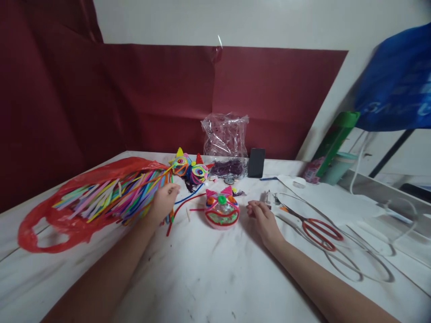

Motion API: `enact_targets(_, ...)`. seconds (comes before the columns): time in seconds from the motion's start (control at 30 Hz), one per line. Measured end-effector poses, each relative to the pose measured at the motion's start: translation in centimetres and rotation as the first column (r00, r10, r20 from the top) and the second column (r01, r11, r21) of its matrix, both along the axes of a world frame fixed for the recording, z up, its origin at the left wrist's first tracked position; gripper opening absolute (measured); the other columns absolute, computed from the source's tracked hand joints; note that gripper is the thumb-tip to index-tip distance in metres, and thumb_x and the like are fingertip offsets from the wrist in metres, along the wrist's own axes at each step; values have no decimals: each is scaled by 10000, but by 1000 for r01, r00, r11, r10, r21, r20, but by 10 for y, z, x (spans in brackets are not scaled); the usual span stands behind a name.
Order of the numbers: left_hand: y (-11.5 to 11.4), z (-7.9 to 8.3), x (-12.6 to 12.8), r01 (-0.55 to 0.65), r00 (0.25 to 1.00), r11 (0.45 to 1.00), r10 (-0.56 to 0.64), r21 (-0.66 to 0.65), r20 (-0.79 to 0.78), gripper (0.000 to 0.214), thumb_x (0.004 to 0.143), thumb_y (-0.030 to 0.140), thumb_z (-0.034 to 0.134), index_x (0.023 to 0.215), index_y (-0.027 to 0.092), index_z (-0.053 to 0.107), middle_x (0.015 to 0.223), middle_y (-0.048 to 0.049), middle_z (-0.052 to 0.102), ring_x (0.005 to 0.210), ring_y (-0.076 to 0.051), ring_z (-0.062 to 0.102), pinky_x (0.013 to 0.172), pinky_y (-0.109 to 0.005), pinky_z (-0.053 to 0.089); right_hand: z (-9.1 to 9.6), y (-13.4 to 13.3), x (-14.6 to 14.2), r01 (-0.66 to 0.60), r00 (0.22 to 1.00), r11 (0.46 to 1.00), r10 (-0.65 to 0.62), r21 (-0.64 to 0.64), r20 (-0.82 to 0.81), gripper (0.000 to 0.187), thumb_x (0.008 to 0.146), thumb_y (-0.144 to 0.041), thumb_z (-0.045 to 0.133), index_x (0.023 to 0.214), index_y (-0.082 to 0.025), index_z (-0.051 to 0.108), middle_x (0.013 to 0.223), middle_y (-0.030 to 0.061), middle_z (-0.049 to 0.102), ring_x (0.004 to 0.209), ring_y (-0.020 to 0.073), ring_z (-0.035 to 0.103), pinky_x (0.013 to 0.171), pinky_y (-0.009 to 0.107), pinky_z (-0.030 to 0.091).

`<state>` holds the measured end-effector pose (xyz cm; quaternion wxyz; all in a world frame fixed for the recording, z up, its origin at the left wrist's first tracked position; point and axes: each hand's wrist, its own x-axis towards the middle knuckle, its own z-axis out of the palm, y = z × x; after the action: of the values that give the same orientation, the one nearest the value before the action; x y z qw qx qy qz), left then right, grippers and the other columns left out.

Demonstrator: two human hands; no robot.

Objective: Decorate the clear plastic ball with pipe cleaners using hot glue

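Observation:
A cat-like face (222, 213) with pink ears, orange and blue eyes, a green nose and a red-rimmed mouth stands on the table between my hands. My left hand (164, 199) is at the right end of a heap of coloured pipe cleaners (134, 195). Its fingers are curled together, and whatever they may hold is hidden. To the right of the face, my right hand (264, 220) rests with loosely bent fingers, touching neither the face nor the scissors; nothing shows in it. Loose red pipe cleaner (182, 206) pieces lie left of the face.
Two similar decorated faces (199, 172) sit behind, by a clear plastic bag (225, 134) and a dark phone (256, 163). A red plastic bag (72, 229) lies under the heap. Red-handled scissors (321, 233), a glue gun (269, 197) and cables (357, 269) are at right.

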<state>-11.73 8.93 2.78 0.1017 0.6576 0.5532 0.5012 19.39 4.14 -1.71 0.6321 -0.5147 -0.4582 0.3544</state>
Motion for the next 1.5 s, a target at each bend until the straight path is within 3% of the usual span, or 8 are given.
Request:
enact_targets(0.17, -10, -24, 25, 178, 913, 982, -191, -70, -362, 79, 726, 198, 596, 748, 219, 669, 845, -57, 711, 923, -237, 623, 911, -367, 428, -5, -2, -3, -59, 995, 998, 59, -6, 83, 347, 745, -537, 619, 839, -204, 623, 768, 23, 603, 728, 195, 531, 687, 324, 428)
enact_targets(0.33, -8, -34, 24, 97, 846, 991, -131, -93, -517, 180, 749, 88, 516, 638, 192, 614, 755, -101, 662, 873, -258, 609, 903, -409, 408, -10, -1, -1, -64, 989, 998, 63, 1, 135, 375, 771, -562, 595, 879, -204, 621, 804, 35, 613, 741, 200, 540, 704, 335, 448)
enact_targets(0.5, -2, -23, 6, -74, 856, 997, 46, -33, -515, 194, 823, 115, 447, 758, 180, 617, 819, -117, 665, 872, -263, 607, 845, -402, 424, -9, 0, 0, -51, 987, 999, 49, 10, 156, 387, 765, -575, 591, 865, -202, 617, 828, 45, 629, 736, 201, 554, 687, 334, 462)
enact_targets(0.67, 4, -19, -1, -152, 880, 988, 140, 11, -453, 186, 839, 141, 438, 826, 186, 618, 863, -88, 686, 875, -230, 623, 797, -333, 463, -6, -2, -2, -37, 987, 999, 33, 16, 160, 373, 748, -561, 603, 851, -202, 609, 742, 27, 604, 698, 199, 547, 653, 332, 459)
enact_targets(0.9, 5, -17, -7, -182, 882, 983, 171, 17, -438, 232, 827, 150, 435, 901, 194, 651, 917, -75, 718, 896, -217, 649, 789, -309, 477, -5, 0, -4, -57, 985, 998, 52, 25, 167, 376, 726, -556, 619, 849, -201, 606, 706, 14, 594, 670, 192, 536, 627, 325, 446)
enact_targets(1.17, 0, -18, -2, -161, 840, 987, 148, 21, -522, 218, 817, 177, 443, 809, 208, 659, 862, -80, 712, 892, -253, 629, 832, -370, 440, -8, 3, -2, -79, 983, 997, 74, 21, 171, 356, 761, -542, 587, 870, -203, 607, 708, 14, 603, 668, 188, 530, 626, 315, 432)
enact_targets(1.37, -8, -12, 4, -196, 823, 976, 216, 93, -525, 201, 852, 256, 444, 847, 193, 635, 957, -129, 678, 972, -299, 581, 878, -422, 410, -6, -1, -5, -114, 979, 993, 106, 35, 173, 314, 792, -514, 573, 868, -211, 602, 699, 1, 592, 657, 179, 520, 623, 307, 427)
enact_targets(1.5, -12, -9, 9, -193, 835, 972, 235, 135, -497, 264, 894, 267, 365, 747, 204, 575, 872, -124, 644, 941, -290, 563, 866, -421, 400, -5, -2, -6, -129, 977, 991, 119, 44, 174, 316, 804, -517, 569, 875, -211, 600, 692, 1, 594, 654, 180, 526, 620, 306, 435)
